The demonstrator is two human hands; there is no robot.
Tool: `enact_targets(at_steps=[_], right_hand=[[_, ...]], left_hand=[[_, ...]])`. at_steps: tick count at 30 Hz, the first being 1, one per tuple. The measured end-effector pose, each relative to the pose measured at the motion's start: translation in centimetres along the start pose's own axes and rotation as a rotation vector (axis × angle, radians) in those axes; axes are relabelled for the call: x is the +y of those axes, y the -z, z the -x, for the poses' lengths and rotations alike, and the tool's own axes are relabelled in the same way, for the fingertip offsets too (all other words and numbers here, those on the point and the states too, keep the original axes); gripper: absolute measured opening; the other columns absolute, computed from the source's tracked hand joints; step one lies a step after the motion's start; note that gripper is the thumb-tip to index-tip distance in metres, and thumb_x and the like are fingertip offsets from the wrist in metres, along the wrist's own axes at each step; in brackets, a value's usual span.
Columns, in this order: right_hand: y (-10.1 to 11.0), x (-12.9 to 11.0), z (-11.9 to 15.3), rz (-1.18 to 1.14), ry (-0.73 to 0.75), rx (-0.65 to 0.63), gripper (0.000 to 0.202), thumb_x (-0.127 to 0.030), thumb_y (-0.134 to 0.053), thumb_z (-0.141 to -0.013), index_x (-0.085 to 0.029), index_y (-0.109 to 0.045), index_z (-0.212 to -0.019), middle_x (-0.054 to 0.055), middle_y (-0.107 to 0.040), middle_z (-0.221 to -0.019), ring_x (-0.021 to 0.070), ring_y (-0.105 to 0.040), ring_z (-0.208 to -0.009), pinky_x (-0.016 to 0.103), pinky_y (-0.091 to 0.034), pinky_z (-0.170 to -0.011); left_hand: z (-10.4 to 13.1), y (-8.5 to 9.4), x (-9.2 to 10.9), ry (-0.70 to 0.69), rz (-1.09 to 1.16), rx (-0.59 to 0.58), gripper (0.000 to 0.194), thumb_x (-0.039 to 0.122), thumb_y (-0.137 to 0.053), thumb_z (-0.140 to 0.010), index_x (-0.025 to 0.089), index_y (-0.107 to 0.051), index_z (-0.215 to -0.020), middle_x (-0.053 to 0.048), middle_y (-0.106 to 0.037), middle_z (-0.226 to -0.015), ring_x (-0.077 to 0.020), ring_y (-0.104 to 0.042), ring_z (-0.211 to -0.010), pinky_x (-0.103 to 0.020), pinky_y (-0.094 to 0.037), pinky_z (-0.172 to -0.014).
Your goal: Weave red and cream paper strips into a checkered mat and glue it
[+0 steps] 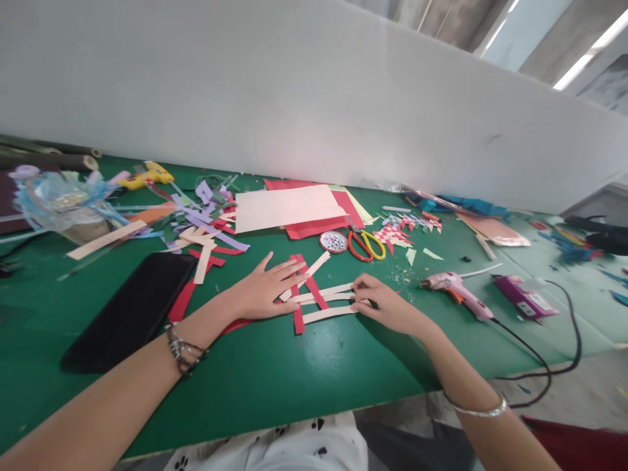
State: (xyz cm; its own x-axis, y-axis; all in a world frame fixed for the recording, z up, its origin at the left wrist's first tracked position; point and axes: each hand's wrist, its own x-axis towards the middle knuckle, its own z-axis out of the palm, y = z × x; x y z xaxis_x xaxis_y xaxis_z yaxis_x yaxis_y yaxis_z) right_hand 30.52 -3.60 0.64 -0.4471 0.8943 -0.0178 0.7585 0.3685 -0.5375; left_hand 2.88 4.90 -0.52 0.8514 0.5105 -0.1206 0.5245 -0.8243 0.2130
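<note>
Several cream paper strips (328,314) and red paper strips (298,320) cross each other on the green table in front of me. My left hand (267,288) lies flat with fingers spread over the left side of the strips, touching a red one. At the right ends of the cream strips, my right hand (380,302) has its thumb and fingers pinched on a strip. Above the strips sit a round dish of small beads (333,242) and scissors with red and yellow handles (373,246).
A black tablet-like object (130,311) lies at left. A pink glue gun (461,293) and a purple box (526,297) with a cord are at right. Cream sheets (289,208), paper scraps (210,203) and a yellow glue gun (147,175) lie behind.
</note>
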Motion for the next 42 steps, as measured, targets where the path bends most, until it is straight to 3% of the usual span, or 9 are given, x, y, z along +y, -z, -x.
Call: enact_targets(at_steps=[9, 12, 14, 15, 19, 21, 25, 37, 42], right_hand=[[0.1, -0.3, -0.1, 0.034, -0.017, 0.04, 0.021, -0.03, -0.043, -0.088, -0.019, -0.054, -0.074, 0.004, -0.048, -0.087, 0.0151, -0.051, -0.081, 0.03, -0.043, -0.076], [-0.5, -1.5, 0.0, 0.196, -0.074, 0.236, 0.017, -0.035, -0.046, -0.086, -0.02, -0.054, -0.089, 0.008, -0.051, -0.096, 0.0213, -0.049, -0.092, 0.038, -0.041, -0.082], [-1.1, -3.0, -0.1, 0.301, -0.091, 0.392, 0.026, -0.041, -0.049, -0.083, -0.019, -0.051, -0.097, 0.011, -0.049, -0.104, 0.0252, -0.045, -0.099, 0.042, -0.037, -0.085], [-1.4, -3.8, -0.3, 0.317, -0.06, 0.41, 0.03, -0.044, -0.05, -0.082, -0.018, -0.05, -0.098, 0.011, -0.048, -0.106, 0.0255, -0.044, -0.1, 0.042, -0.035, -0.087], [-2.7, -6.2, -2.1, 0.299, 0.173, 0.203, 0.048, -0.055, -0.058, -0.073, -0.019, -0.048, -0.103, 0.011, -0.047, -0.113, 0.0254, -0.042, -0.106, 0.041, -0.031, -0.09], [-3.3, -6.5, -3.2, 0.3, 0.216, 0.14, 0.053, -0.056, -0.061, -0.07, -0.02, -0.047, -0.105, 0.01, -0.047, -0.116, 0.0252, -0.043, -0.107, 0.042, -0.028, -0.091], [-3.8, -6.0, -4.6, 0.264, 0.199, 0.08, 0.048, -0.053, -0.064, -0.068, -0.021, -0.047, -0.1, 0.008, -0.051, -0.111, 0.0225, -0.047, -0.101, 0.042, -0.025, -0.092], [-3.5, -5.6, -5.0, 0.167, 0.129, 0.033, 0.032, -0.043, -0.067, -0.07, -0.022, -0.051, -0.087, 0.002, -0.051, -0.102, 0.0187, -0.049, -0.1, 0.042, -0.02, -0.096], [-3.4, -5.4, -4.9, 0.106, 0.131, 0.021, 0.026, -0.041, -0.065, -0.072, -0.024, -0.053, -0.088, 0.001, -0.051, -0.106, 0.0185, -0.047, -0.104, 0.043, -0.016, -0.098]], left_hand=[[-0.1, -0.5, -0.2, 0.039, -0.003, 0.069, 0.063, 0.059, -0.023, -0.089, 0.027, -0.015, -0.142, -0.004, -0.014, -0.148, -0.0224, -0.015, -0.136, -0.047, 0.008, -0.107], [-0.2, -0.7, -0.3, 0.036, -0.007, 0.086, 0.062, 0.059, -0.023, -0.089, 0.027, -0.015, -0.142, -0.004, -0.014, -0.148, -0.0217, -0.015, -0.136, -0.047, 0.01, -0.107], [-0.2, -0.8, -0.3, 0.034, -0.01, 0.092, 0.062, 0.058, -0.023, -0.089, 0.027, -0.014, -0.143, -0.003, -0.014, -0.148, -0.0219, -0.015, -0.136, -0.047, 0.01, -0.107], [-0.2, -0.8, -0.2, 0.034, -0.012, 0.092, 0.062, 0.058, -0.023, -0.089, 0.027, -0.014, -0.143, -0.003, -0.014, -0.148, -0.0221, -0.015, -0.136, -0.047, 0.01, -0.107], [-0.1, -0.6, 0.0, 0.043, -0.013, 0.094, 0.063, 0.059, -0.023, -0.089, 0.026, -0.016, -0.142, -0.003, -0.015, -0.148, -0.0237, -0.014, -0.136, -0.048, 0.007, -0.107], [0.0, -0.5, 0.1, 0.04, -0.01, 0.098, 0.063, 0.06, -0.021, -0.089, 0.026, -0.018, -0.142, -0.003, -0.016, -0.148, -0.0236, -0.014, -0.136, -0.049, 0.006, -0.107], [0.1, -0.3, 0.3, 0.033, -0.008, 0.091, 0.063, 0.06, -0.018, -0.089, 0.025, -0.02, -0.141, -0.003, -0.018, -0.148, -0.0218, -0.013, -0.136, -0.048, 0.008, -0.107], [-0.1, -0.5, 0.1, 0.041, 0.0, 0.102, 0.064, 0.062, -0.022, -0.088, 0.026, -0.022, -0.141, -0.002, -0.017, -0.148, -0.0242, -0.014, -0.136, -0.048, 0.007, -0.107], [0.0, -0.1, 0.0, 0.028, 0.005, 0.055, 0.072, 0.065, -0.033, -0.082, 0.027, -0.018, -0.141, -0.003, -0.011, -0.149, -0.027, -0.012, -0.136, -0.051, 0.008, -0.106]])
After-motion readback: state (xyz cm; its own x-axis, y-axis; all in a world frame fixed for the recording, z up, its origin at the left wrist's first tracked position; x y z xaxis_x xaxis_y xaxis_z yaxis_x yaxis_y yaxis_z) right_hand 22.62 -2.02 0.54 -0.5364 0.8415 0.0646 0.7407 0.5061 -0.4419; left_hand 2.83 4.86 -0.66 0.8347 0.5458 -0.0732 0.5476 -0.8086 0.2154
